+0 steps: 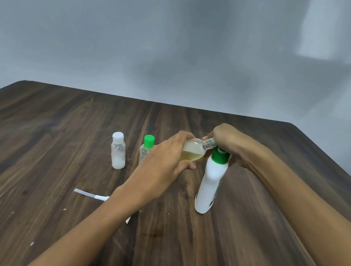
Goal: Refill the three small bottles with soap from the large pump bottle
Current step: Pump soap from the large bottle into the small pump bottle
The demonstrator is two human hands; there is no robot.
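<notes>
Amber soap half-fills tilted small bottle (192,150), gripped by left hand (165,166); right hand (226,142) pinches its neck; level it before uncapping to avoid spilling

Bare counter (53,135) lies open from 7 to 10 o'clock and along the far edge. Two small capped bottles (118,151) (146,149) stand at centre, the big white bottle (211,183) at 3 o'clock, the pump tube (89,195) near 7.
</notes>
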